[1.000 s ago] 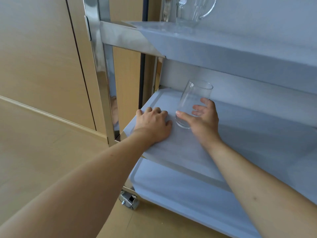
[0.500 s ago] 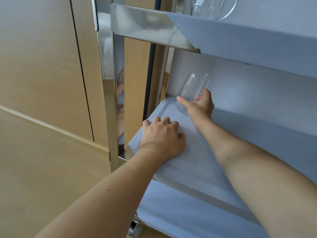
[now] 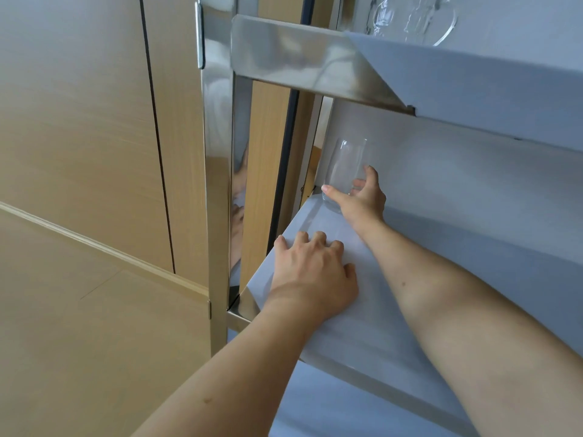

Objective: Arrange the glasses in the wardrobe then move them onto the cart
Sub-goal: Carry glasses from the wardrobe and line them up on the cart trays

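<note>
A clear glass (image 3: 346, 167) stands upright at the far left corner of the cart's middle shelf (image 3: 441, 247). The right hand (image 3: 362, 200), arm stretched forward, grasps its lower part, thumb on the left and fingers curled round the right. The left hand (image 3: 312, 275) rests palm-down near the shelf's front left corner, fingers slightly bent, holding nothing.

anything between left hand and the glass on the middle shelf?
Only bare shelf between the left hand and the glass; the right hand holds the glass. Head view.
</note>
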